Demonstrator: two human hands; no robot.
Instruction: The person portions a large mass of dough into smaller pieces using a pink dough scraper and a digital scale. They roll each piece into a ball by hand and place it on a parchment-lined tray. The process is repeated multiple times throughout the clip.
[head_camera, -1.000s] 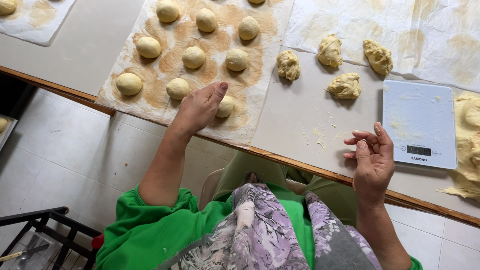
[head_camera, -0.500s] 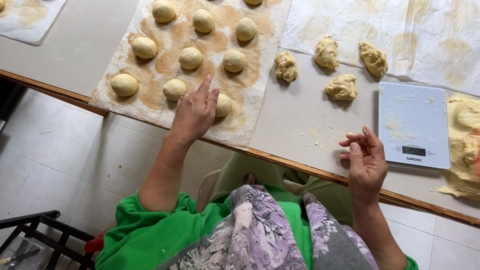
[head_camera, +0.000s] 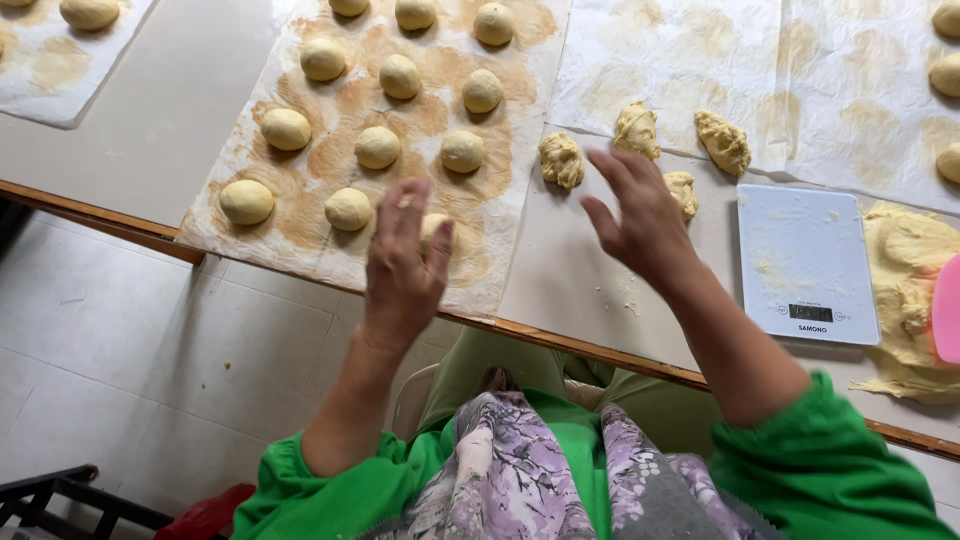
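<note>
Your left hand (head_camera: 403, 262) is hovering over the near edge of the flour-dusted, brown-stained sheet of baking paper (head_camera: 300, 225), fingers loosely spread and slightly curled, not pinching anything. Right under the fingertips sits a smooth round pale-yellow dough ball (head_camera: 437, 230), half hidden by the hand, so whether you're actually touching it is hard to say. More of those rolled dough balls sit in rows on the same sheet, the closest one (head_camera: 348, 209) just to the left of your hand.

Your right hand (head_camera: 637, 215) is out over the beige tabletop (head_camera: 570, 280), fingers open and fanned, empty, and a bit motion-blurred. It's closest to the rough, unrolled lumps of yellow dough: one (head_camera: 561, 159) just left of the fingertips, one (head_camera: 683, 192) partly behind the hand, and two more (head_camera: 637, 128) (head_camera: 723, 141) a little further back at the edge of another stained paper sheet (head_camera: 700, 60).

Just right of that hand there's a flat white digital kitchen scale (head_camera: 806, 262) with crumbs on it. Past the scale is a big flattened mass of yellow dough (head_camera: 905, 290), and a pink plastic scraper (head_camera: 946, 310) peeks in at the frame edge.
</note>
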